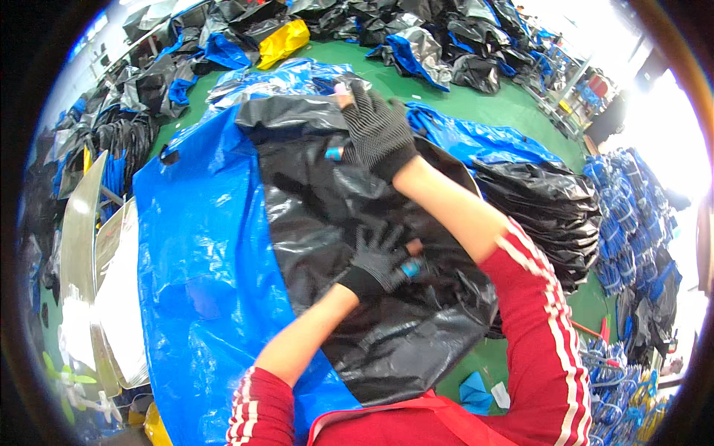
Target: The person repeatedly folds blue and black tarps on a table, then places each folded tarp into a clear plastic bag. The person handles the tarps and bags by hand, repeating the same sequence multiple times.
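A large glossy plastic sheet or bag lies spread in front of me, with a blue panel (201, 260) on the left and a black panel (305, 201) on the right. My left hand (378, 260), in a dark grey knitted glove, rests flat on the middle of the black panel with its fingers spread. Farther off, my right hand (375, 130) is over the panel's far edge, its fingers stretched out and apart. Both gloves leave a thumb tip bare, with blue wrapping round each thumb. Neither hand visibly grips anything.
Folded blue and black sheets (535, 193) are stacked at the right. Bundled blue-and-white pieces (632, 215) stand beyond them. Heaps of black, grey and blue bags (476, 44) cover the far green floor (342, 56), with a yellow piece (284, 43) among them. Curved pale panels (119, 297) stand left.
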{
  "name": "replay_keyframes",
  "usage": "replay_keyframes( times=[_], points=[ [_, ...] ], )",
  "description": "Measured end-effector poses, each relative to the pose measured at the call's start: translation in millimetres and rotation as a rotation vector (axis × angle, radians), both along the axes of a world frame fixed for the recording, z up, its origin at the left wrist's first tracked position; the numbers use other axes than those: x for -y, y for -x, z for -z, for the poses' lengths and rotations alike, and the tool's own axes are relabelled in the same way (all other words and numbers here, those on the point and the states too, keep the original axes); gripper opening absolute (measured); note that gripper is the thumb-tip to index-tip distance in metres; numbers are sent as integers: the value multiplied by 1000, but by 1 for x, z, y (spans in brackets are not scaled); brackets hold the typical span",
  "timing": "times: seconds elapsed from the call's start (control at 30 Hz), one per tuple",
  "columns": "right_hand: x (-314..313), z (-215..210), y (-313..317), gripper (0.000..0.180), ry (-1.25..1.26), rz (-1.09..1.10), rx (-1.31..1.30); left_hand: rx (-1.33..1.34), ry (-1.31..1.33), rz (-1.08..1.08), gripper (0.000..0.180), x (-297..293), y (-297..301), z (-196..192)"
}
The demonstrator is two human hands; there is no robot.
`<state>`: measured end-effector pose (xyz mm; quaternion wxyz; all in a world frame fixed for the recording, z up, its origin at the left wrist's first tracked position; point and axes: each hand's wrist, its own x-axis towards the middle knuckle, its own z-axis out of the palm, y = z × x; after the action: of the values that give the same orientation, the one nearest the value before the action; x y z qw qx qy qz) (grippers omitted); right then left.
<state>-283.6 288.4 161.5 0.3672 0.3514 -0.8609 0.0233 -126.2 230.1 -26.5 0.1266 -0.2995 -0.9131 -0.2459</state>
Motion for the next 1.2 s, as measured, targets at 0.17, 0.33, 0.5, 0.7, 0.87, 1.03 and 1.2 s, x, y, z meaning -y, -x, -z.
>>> replay_keyframes(
  times=[0.17, 0.33, 0.5, 0.7, 0.87, 1.03, 1.2],
  points=[
    [31, 22, 116, 33, 139, 333, 369, 210, 100, 115, 52, 7, -18, -24],
    [57, 41, 138, 32, -95, 297, 178, 494, 153, -128, 55, 103, -6, -64],
    [75, 0, 69, 26, 59, -120, -205, 129, 404, -224, 79, 148, 30, -12],
    [-46, 18, -114, 35, -77, -588, 242, -69, 225, -163, 62, 169, 56, 18],
    [-148, 81, -188, 36, -255, -117, 655, 52, 332, -321, 55, 210, -13, 8],
    [-110, 61, -190, 37, -36, -266, 49, 93, 297, -298, 48, 183, 12, 10],
    [-54, 8, -146, 26, 575, -97, 362, -9, 204, -292, 41, 230, -5, -2]
  ],
)
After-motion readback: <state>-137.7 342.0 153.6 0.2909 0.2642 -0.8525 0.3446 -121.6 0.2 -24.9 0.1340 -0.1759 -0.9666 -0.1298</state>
